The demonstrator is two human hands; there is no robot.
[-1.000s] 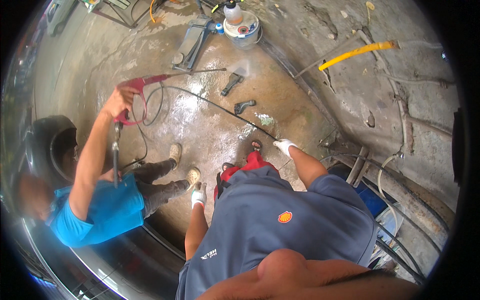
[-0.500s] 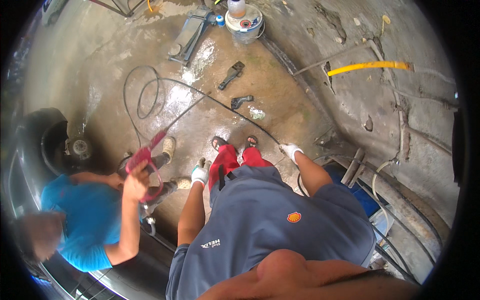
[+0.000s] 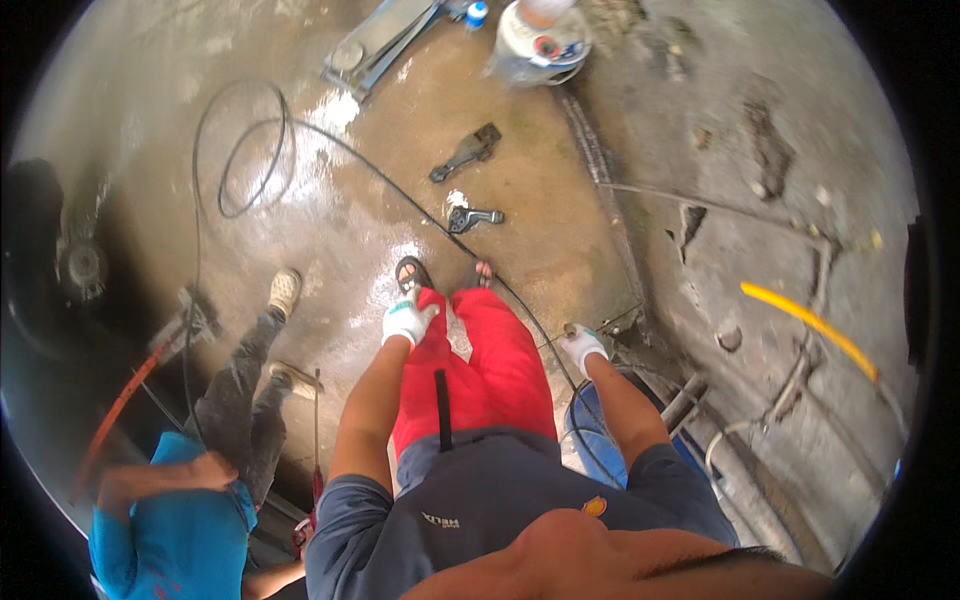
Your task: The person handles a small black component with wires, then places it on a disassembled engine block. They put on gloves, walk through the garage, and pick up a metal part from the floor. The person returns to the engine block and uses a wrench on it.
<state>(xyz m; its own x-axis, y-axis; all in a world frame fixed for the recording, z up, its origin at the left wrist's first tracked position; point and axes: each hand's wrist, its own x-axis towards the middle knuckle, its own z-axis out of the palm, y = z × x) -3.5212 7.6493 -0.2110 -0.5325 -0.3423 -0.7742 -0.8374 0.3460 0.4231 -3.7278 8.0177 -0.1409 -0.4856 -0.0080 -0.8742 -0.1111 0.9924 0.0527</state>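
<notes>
My left hand (image 3: 407, 318), in a white glove, hangs in front of my red trousers with its thumb spread and nothing in it. On the other side my gloved right hand (image 3: 582, 345) is loosely open beside a black hose (image 3: 520, 305), which runs past it without visible contact. The hose crosses the wet floor between my feet and loops at the upper left. Ahead of my feet lie two dark metal parts: a longer bracket-like arm (image 3: 466, 153) and a smaller one (image 3: 474, 218).
Left of me, a person in a blue shirt (image 3: 180, 510) holds a red spray gun (image 3: 318, 485) low, beside a dark car (image 3: 40, 330). Far ahead stand a floor jack (image 3: 385, 45) and a white bucket (image 3: 540, 50). A blue drum (image 3: 595, 435) and pipes are by my right arm.
My right hand has let go of the hose. My left hand has come in front of my thigh. The other person has lowered the spray gun and turned; my view has shifted.
</notes>
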